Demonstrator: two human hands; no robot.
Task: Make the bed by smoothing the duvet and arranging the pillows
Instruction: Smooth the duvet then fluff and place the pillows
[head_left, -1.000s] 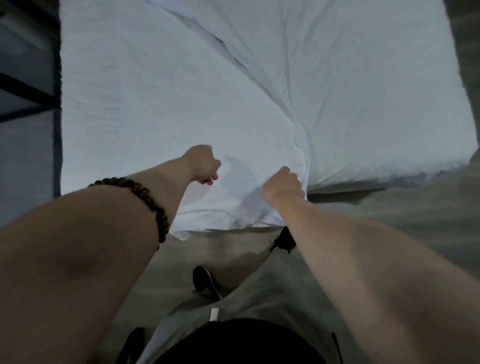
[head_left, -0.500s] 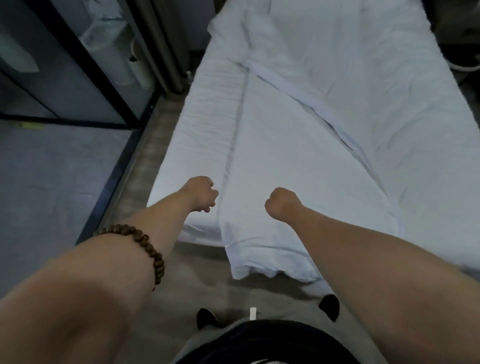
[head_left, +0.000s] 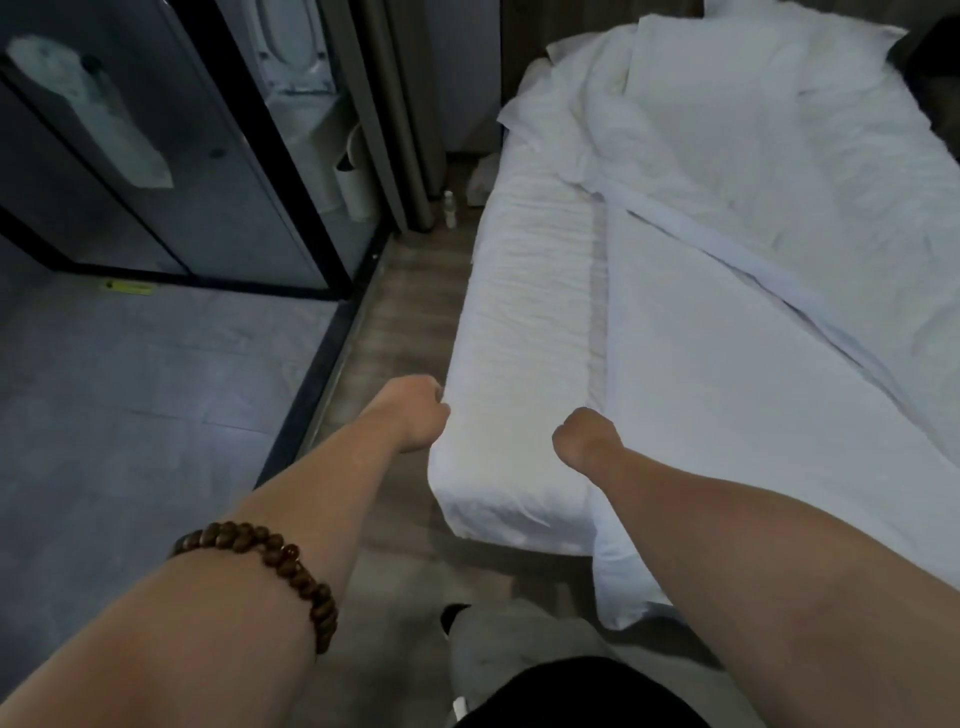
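white duvet (head_left: 727, 395) lies skewed across the bed (head_left: 498, 499). its long edge runs diagonally, so a strip of fitted sheet (head_left: 524, 332) shows bare along the left side, and its lower corner droops over the foot toward the floor (head_left: 400, 312). the right hand (head_left: 587, 434) is curled over that left edge near the foot. its grip is apparently closed on the duvet (the fingers themselves are tucked out of sight), likely so the cover can be dragged sideways over the bare strip. the left hand (head_left: 415, 413), a beaded bracelet (head_left: 270, 551) on its wrist, is clenched in a fist against the bed's side edge, and no cloth shows in it. up at the head a heap of bedding (head_left: 675, 104) sits in folds, and whether a pillow lies among them is unclear. smoothing looks barely begun.
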